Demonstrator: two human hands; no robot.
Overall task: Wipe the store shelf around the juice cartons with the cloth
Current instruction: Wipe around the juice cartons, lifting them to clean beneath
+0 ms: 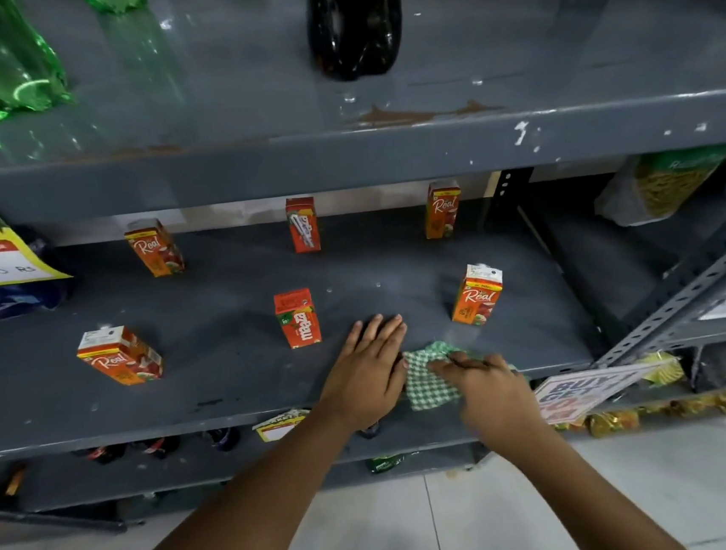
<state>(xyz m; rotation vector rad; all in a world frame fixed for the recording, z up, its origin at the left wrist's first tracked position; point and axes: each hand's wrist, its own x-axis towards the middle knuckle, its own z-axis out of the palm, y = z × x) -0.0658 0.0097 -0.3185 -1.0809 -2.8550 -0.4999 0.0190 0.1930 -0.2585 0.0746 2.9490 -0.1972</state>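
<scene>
Fingers of the right hand (492, 388) pinch the cloth (429, 379); left hand (368, 372) lies flat, fingers spread, on the shelf (229, 376).

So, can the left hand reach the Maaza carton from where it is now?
Probably yes. The left hand lies flat on the shelf just right of the Maaza carton, with only bare shelf between them. The cloth is in the right hand.

"Real" and "maaza" cartons (297, 319)
</scene>
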